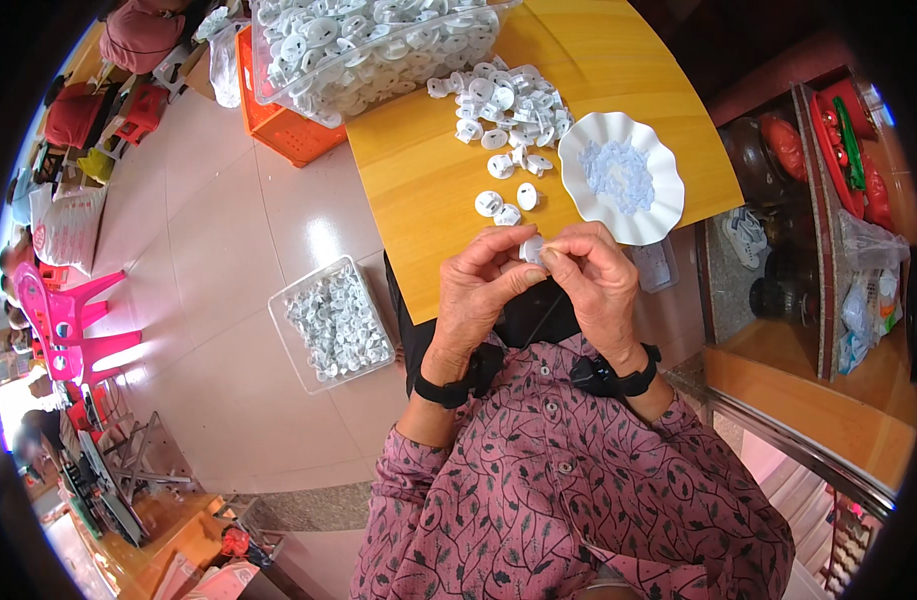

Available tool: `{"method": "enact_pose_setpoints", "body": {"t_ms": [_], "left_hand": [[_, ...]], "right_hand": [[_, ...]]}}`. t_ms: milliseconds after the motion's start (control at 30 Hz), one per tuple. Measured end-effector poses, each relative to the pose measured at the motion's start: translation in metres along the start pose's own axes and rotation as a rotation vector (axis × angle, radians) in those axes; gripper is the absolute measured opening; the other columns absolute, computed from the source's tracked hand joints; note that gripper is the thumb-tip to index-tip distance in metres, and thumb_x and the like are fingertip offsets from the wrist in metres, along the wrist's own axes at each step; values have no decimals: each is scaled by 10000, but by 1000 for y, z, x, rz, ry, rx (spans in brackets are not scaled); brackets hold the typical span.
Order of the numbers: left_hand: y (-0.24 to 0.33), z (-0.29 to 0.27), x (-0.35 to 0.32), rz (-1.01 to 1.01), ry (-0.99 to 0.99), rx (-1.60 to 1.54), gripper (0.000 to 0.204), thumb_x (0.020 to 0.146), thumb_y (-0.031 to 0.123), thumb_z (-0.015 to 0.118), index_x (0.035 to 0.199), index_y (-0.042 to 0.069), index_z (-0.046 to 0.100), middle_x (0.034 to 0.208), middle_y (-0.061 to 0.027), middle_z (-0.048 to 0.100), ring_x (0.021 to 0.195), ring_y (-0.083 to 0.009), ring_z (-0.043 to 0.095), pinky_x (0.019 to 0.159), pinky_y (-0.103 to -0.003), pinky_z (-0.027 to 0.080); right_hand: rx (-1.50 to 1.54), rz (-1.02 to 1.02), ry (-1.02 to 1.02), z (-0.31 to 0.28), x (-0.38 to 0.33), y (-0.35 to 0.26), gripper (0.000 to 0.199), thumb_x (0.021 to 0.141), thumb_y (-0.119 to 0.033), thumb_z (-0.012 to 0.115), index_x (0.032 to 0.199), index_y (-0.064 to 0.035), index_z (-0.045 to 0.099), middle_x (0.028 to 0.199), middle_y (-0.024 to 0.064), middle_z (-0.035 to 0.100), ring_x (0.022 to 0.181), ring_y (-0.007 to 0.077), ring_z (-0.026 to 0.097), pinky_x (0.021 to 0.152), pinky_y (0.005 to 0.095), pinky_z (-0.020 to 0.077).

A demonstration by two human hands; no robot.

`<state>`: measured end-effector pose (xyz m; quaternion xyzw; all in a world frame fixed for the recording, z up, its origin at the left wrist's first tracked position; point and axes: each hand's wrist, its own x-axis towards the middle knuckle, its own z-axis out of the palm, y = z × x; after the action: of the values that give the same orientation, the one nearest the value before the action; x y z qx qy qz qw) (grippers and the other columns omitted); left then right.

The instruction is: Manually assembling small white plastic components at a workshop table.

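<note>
Near the table's front edge, my left hand [485, 278] pinches a small round white plastic part [531, 250] between thumb and fingers. My right hand [595, 275] meets it from the other side, thumb and forefinger pressed together at the part's edge. Whatever those right fingertips hold is too small to make out. Just beyond my hands lie a few loose white parts of the same kind [527, 196], with a larger pile [508, 105] behind them. A white scalloped dish [668, 190] beyond my right hand holds many small translucent pale pieces [618, 177].
A clear bin [378, 65] heaped with white parts stands at the table's far left, by an orange crate [288, 135]. Another clear tub [363, 372] of parts is on the tiled floor. Shelves [818, 230] stand at right, pink plastic stools [68, 320] far left.
</note>
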<state>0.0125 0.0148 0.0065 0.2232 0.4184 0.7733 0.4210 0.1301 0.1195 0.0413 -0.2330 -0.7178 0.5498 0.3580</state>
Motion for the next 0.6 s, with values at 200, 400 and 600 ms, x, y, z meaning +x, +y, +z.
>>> {"method": "enact_pose_setpoints", "body": {"t_ms": [200,400,600], "left_hand": [[-1,-3,0,46,-27,103,436,805,-76,766,1224,3,674,1149,-66,643,1031,-160,635,915,-288,542],[2,-1,0,10,-9,44,406,813,-14,797,1205,9,693,1090,-15,613,962,-100,584,850,-229,495],[1,-2,-1,-70,20,-78,408,851,-11,766,1243,-11,655,1051,-44,672,925,-112,642,832,-236,533]], "right_hand": [[-14,-24,3,1,0,1,68,880,-31,732,903,-8,674,909,37,619,769,104,602,667,246,501],[-57,-8,-47,0,0,-1,67,892,-27,716,927,0,666,906,44,620,772,108,605,679,248,509],[98,120,-18,3,1,-5,75,901,-14,694,960,13,656,919,50,631,771,109,644,671,246,532]]}}
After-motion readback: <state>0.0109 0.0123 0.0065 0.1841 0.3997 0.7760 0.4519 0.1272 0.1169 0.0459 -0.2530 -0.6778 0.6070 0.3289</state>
